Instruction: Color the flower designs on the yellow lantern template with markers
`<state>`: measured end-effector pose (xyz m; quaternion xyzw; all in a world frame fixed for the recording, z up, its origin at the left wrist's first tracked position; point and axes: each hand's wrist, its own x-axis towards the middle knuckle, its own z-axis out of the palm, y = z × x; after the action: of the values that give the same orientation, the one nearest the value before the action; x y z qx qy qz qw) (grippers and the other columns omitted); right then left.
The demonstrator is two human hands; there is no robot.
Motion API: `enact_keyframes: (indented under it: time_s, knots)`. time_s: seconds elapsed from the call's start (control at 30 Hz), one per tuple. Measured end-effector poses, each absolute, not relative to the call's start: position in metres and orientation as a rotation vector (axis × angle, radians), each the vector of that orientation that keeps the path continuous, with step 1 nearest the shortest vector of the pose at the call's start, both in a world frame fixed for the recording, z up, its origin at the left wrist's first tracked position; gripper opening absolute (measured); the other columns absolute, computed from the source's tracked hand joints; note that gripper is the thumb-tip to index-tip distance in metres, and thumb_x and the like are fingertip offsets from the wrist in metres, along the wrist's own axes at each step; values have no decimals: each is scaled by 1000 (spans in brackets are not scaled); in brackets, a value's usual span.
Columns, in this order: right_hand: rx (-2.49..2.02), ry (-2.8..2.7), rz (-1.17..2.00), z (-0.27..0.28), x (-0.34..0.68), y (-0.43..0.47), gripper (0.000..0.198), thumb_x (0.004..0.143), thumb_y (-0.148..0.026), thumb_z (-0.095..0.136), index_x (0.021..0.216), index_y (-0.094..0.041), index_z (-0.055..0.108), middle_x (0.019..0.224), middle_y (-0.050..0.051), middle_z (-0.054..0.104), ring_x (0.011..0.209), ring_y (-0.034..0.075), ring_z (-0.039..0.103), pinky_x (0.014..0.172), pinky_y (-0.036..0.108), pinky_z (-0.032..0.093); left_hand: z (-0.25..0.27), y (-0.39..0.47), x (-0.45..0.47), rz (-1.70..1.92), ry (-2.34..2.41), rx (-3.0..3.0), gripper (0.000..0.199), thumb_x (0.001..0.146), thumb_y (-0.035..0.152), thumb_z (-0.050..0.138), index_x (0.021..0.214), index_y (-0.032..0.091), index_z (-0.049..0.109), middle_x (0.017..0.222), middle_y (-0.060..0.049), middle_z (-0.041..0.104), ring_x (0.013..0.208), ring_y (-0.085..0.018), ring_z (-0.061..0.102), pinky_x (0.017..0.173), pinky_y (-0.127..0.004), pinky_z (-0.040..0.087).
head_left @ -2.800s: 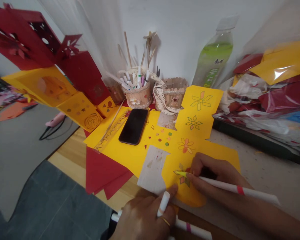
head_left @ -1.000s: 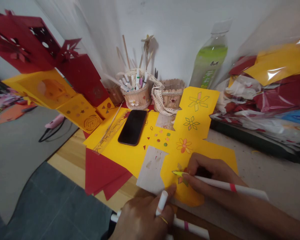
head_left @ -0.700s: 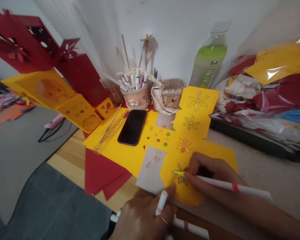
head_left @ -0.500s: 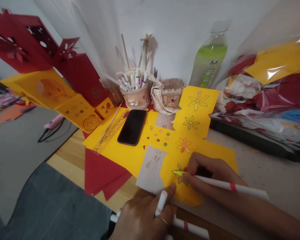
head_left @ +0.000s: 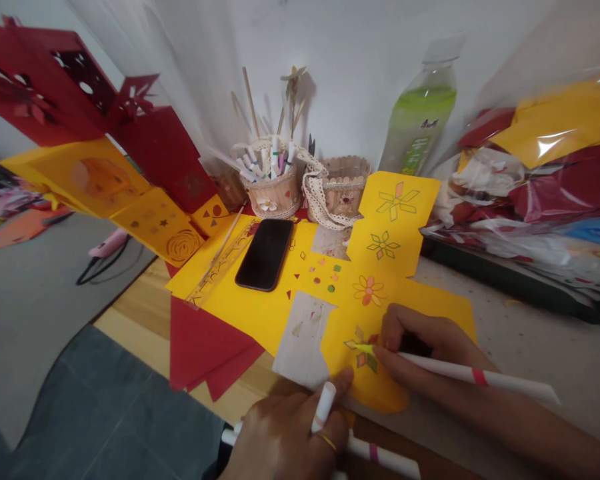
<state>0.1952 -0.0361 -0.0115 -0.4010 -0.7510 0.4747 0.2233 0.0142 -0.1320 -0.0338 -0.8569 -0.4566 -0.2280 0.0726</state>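
My right hand [head_left: 420, 340] is closed around a white marker pen [head_left: 485, 379] with a red band. Its yellow-green tip touches a petal of the lowest flower drawn on the yellow card [head_left: 403, 260], which carries several outlined, partly coloured flowers. My left hand [head_left: 295, 433], wearing a ring, presses its index fingertip on the card's lower edge. A white cylinder [head_left: 323, 407], a marker or its cap, sticks up between the left fingers. Another white marker [head_left: 387, 459] with a magenta band shows under that hand; its grip there is partly hidden.
A black phone [head_left: 265, 255] and a clear ruler [head_left: 217, 267] lie on yellow paper. Behind are a wooden pot of markers [head_left: 273, 193], a lace-draped pot [head_left: 337, 193] and a green drink bottle [head_left: 420, 113]. Red sheets [head_left: 205, 347] lie left, below paper boxes [head_left: 145, 140]; a scrap-filled bag [head_left: 555, 173] is right.
The marker in my right hand has shifted slightly right, drawing its tip along the petal toward the flower's centre. My left hand stays almost in place on the card.
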Motion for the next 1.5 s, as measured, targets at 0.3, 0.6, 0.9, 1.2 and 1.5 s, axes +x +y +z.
enact_keyframes:
  time_s: [0.3, 0.6, 0.9, 1.2, 1.5]
  knots:
    - [-1105, -2066, 1329, -13, 196, -37, 22, 76, -22, 51, 58, -20, 39, 52, -4, 44, 49, 10, 38, 44, 21, 31, -38, -135, 11, -587, -1355, -2607, 28, 86, 14, 37, 84, 18, 65, 84, -4, 69, 46, -9, 58, 41, -18, 49]
    - [-1103, -2046, 1364, -15, 196, -37, 22, 76, -20, 53, 58, -20, 40, 52, -4, 44, 49, 9, 37, 44, 20, 30, -37, -134, 12, -609, -1323, -2599, 27, 85, 12, 39, 78, 17, 65, 88, -4, 70, 46, -8, 58, 44, -16, 49]
    - [-1130, -2005, 1324, -16, 195, -39, 21, 76, -23, 51, 58, -21, 41, 52, -4, 45, 49, 10, 38, 44, 21, 29, -38, -134, 12, -599, -1342, -2627, 28, 85, 11, 39, 74, 17, 64, 83, -4, 69, 46, -9, 59, 42, -18, 50]
    - [-1118, -2055, 1328, -13, 195, -38, 21, 75, -21, 51, 57, -21, 39, 53, -4, 45, 49, 10, 39, 44, 21, 30, -38, -135, 11, -610, -1352, -2585, 27, 84, 10, 38, 85, 17, 64, 86, -4, 70, 48, -8, 59, 46, -16, 50]
    - [-1142, -2057, 1322, -15, 196, -35, 23, 75, -22, 51, 57, -21, 38, 52, -5, 43, 48, 10, 38, 42, 21, 29, -36, -134, 12, -618, -1347, -2596, 23, 84, 11, 41, 82, 16, 63, 92, -5, 69, 49, -8, 61, 45, -15, 49]
